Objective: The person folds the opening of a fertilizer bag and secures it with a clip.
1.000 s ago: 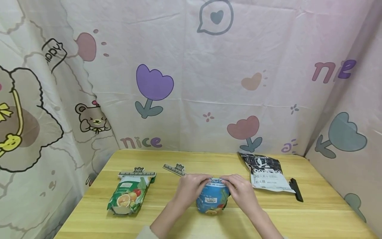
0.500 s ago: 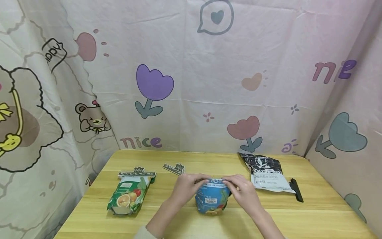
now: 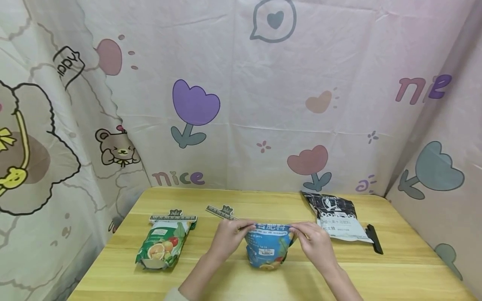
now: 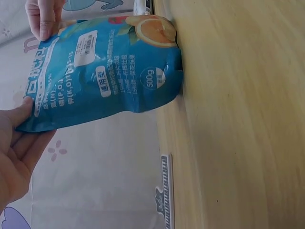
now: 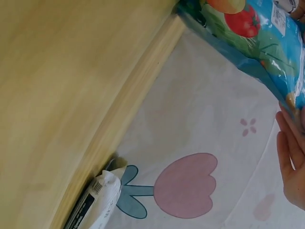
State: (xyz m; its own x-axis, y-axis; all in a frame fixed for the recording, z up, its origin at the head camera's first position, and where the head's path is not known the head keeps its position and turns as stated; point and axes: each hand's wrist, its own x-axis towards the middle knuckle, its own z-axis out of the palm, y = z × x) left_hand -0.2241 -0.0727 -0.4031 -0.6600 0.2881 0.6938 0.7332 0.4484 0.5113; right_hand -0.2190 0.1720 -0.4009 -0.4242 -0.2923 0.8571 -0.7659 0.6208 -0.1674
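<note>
Fingers (image 4: 38,149) of left hand (image 3: 226,239) and right hand (image 3: 313,241) pinch the blue bag (image 3: 266,246) by its top corners (bag upright). Clip (image 3: 227,210) lies behind.

Blue pouch (image 3: 265,244): white lettering, orange and red fruit print. Green pouch (image 3: 163,242): similar fruit print. Loose clip (image 3: 221,212): black-and-white piano-key stripes. Third pouch (image 3: 339,219): black above, whitish below, perhaps silver, blurred. Table (image 3: 113,267): yellow wood grain. Curtain (image 3: 263,83): pale, purple and pink tulips.

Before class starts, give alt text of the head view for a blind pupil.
Left hand and right hand hold a blue bag upright by its top corners. On the table, a clipped green bag lies left, a black-and-white bag right, a clip behind.
</note>
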